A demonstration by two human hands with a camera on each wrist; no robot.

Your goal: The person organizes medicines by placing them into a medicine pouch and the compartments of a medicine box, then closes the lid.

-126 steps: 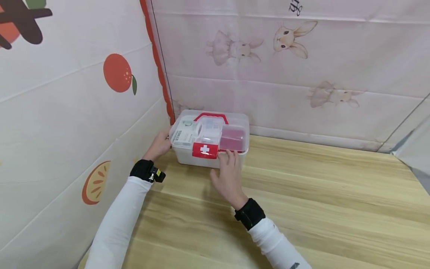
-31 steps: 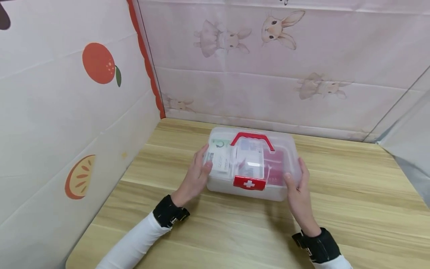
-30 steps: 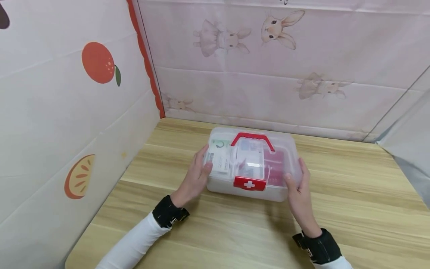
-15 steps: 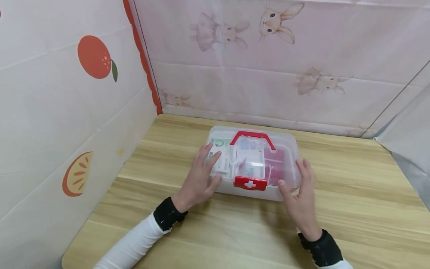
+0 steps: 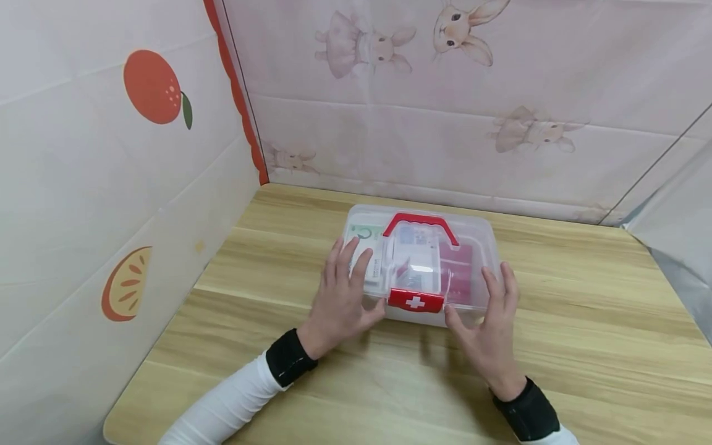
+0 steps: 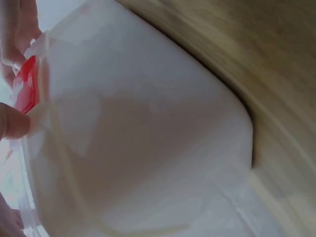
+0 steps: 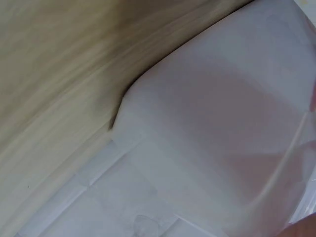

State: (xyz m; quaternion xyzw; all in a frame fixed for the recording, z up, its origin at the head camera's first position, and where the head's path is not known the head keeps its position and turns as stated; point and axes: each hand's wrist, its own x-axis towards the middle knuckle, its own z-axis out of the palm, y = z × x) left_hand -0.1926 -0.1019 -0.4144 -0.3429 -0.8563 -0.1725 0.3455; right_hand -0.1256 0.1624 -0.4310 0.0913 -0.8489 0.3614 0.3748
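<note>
A clear plastic first-aid box [image 5: 421, 259] with a red handle [image 5: 419, 222] and a red latch [image 5: 415, 300] bearing a white cross stands on the wooden table [image 5: 584, 321], lid down. My left hand [image 5: 342, 296] lies with straight, spread fingers on the lid's left part, thumb reaching toward the latch. My right hand [image 5: 489, 318] rests the same way on the lid's right front, thumb beside the latch. The left wrist view shows the box wall [image 6: 148, 138], the latch [image 6: 27, 89] and a thumb tip [image 6: 10, 121] at the lid rim. The right wrist view shows the box's corner [image 7: 222, 133].
Paper-covered walls close the table off at the left [image 5: 111, 185] and the back [image 5: 445, 123]. A grey sheet [image 5: 678, 259] hangs at the right. Packets and a pink inner case [image 5: 458, 275] show through the lid. Bare wood lies around the box.
The box has come from the far left corner to the table's middle. In the last second both hands slid from the box's ends onto the lid's front, thumbs nearing the latch.
</note>
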